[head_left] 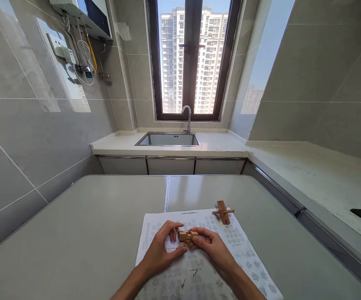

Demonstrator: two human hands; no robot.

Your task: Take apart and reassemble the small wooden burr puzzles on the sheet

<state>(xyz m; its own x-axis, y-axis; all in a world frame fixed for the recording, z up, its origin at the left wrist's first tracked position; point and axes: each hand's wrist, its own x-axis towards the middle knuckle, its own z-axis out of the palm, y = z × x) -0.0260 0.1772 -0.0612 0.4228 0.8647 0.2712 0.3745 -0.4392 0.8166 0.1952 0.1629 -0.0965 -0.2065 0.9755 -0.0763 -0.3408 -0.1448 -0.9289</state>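
A small wooden block puzzle (185, 236) of interlocking pieces is between my hands, low over a printed sheet. My right hand (210, 246) pinches its right end between thumb and fingers. On the left side, my left hand (164, 246) has its fingers spread, the index finger stretched above the puzzle and the thumb near its lower edge; whether the thumb touches it I cannot tell. The printed sheet (239, 250) carries rows of small puzzle diagrams and some handwritten ticks. At its top right corner lies a pair of crossed wooden pieces (223, 212), a flat notched one and a thin stick.
The sheet lies on a grey table (74, 233) with a seam down its middle. Behind it runs a white counter (224, 141) with a sink (168, 134) and faucet (188, 118) beneath a window. A counter (330, 183) continues along the right. A water heater (83, 16) hangs upper left.
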